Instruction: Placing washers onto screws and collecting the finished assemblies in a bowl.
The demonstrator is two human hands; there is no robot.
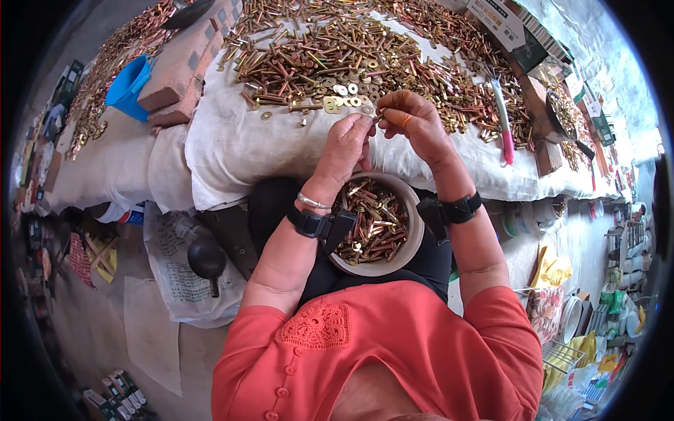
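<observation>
Over the front edge of the cloth-covered table, my left hand [347, 145] and my right hand [415, 128] meet fingertip to fingertip. Both are closed in a pinch around a small brass-coloured metal piece [379, 116], mostly hidden by the fingers; its exact kind is unclear. An orange band circles one right finger. Just beyond the hands lie flat washers [342, 90], some round, some squarish, in front of a wide heap of brassy and coppery bolts [316, 56]. Below my hands, a pale round tub [415, 242] in my lap holds many bolts.
Brick blocks [179, 81] and a blue plastic container [128, 88] stand at the left. A pink-handled brush [505, 133] lies at the right, near a dark scoop [562, 123] and cardboard boxes [505, 28]. A black round-bodied object [206, 259] rests below the table's left side.
</observation>
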